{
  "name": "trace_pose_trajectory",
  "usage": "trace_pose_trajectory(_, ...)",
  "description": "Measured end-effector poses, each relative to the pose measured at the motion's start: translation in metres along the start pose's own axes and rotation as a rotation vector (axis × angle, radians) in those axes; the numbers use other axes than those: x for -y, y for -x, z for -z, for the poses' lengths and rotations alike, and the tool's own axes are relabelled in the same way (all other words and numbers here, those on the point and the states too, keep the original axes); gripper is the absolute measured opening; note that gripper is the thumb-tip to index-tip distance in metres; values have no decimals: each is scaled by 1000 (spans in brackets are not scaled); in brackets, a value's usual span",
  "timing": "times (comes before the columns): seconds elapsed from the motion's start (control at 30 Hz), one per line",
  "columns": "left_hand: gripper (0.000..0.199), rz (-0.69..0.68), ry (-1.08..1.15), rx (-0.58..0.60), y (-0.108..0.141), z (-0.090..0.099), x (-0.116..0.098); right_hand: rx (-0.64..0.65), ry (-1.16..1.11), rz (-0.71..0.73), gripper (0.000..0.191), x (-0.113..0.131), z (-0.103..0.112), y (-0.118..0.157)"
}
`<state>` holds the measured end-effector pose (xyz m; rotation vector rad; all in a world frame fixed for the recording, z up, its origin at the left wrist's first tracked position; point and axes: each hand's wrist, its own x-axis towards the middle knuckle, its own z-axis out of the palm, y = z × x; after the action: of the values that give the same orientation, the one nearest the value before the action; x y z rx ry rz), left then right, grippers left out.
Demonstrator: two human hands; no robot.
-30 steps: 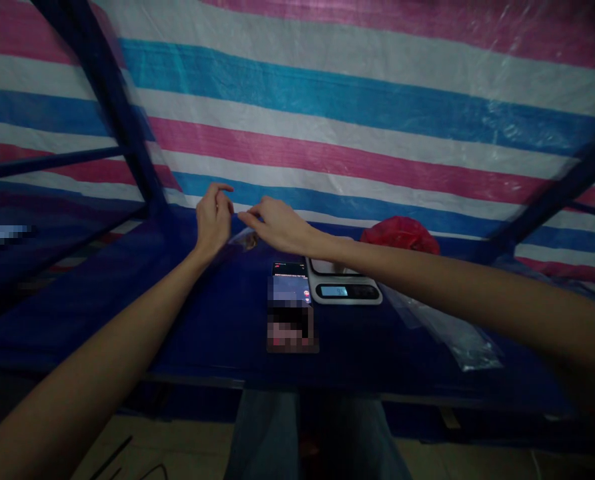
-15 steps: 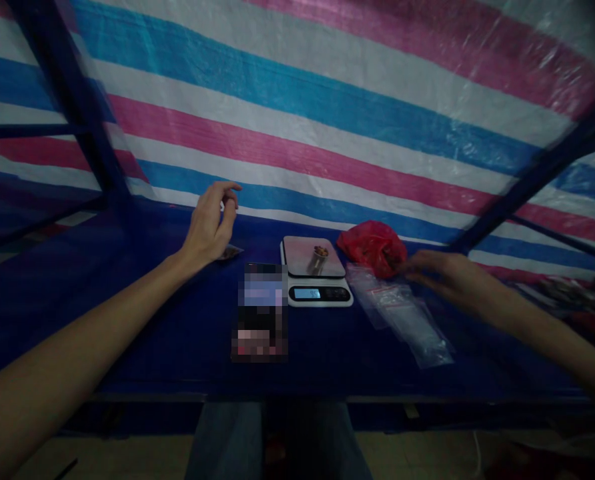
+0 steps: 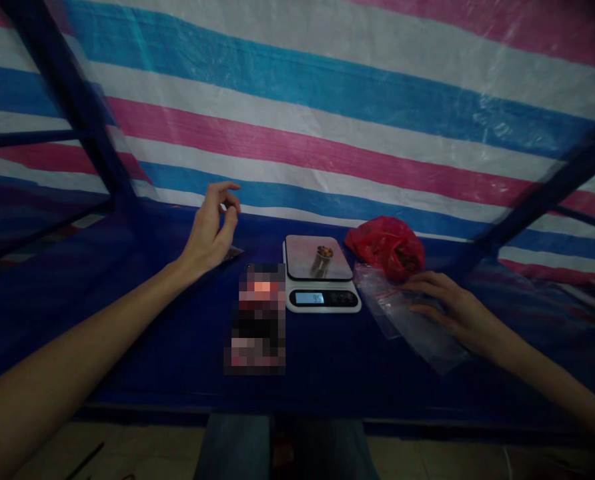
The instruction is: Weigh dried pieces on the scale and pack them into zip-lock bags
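My left hand [image 3: 211, 230] hovers empty over the back left of the table, its fingers loosely bent and apart. Partly behind its wrist lies a small clear packet [image 3: 234, 253] with dark contents. Over at the right, my right hand [image 3: 445, 307] reaches above flat clear zip bags [image 3: 412, 327], fingers stretched out and apart; whether it touches them I cannot tell. Just beyond its fingertips sits a crumpled red plastic bag [image 3: 385, 243] with brownish pieces showing at its opening. On the white digital scale [image 3: 297, 263] stands a small metal cup [image 3: 321, 264] filled with brownish-yellow pieces.
A pixelated, phone-shaped object [image 3: 257, 320] lies left of the scale on the dark blue table [image 3: 187, 353]. Behind the table hangs a striped plastic sheet [image 3: 302, 147]. Blue frame posts [image 3: 85, 113] rise at both sides.
My right hand has moved from beside the red bag toward me, over the zip bags. My left hand stays nearly where it was. The view has shifted slightly.
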<state>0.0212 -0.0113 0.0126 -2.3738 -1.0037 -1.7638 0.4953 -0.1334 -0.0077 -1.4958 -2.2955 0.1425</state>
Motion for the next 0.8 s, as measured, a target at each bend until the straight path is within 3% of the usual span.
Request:
trace_pose_trajectory(0.13,34,44,12,36,3,-3,3,-35,18,0,23,16,17,-13)
trace_pose_trajectory(0.27,33,96,15,47,6,-4,11,-250,166,-67,25,12,39,-51)
trace_pose_trajectory(0.3,32,110,15,45,6,-4,13,-219,241,-89,27,4,42,-64)
trace_pose_trajectory(0.37,31,137,14,36,7,-4,15,-7,319,-101,29,-15,42,-89)
trace_pose_trajectory(0.47,28,161,11,32,7,-3,14,195,188,-22,26,-41,32,-121)
trace_pose_trajectory(0.57,28,183,10,51,7,-4,10,215,92,67,33,-54,22,-137)
trace_pose_trajectory(0.7,30,196,4,69,7,-4,8,172,125,106,46,-59,16,-143)
trace_pose_trajectory(0.8,31,213,10,77,8,-5,8,150,121,130,43,-59,12,-141)
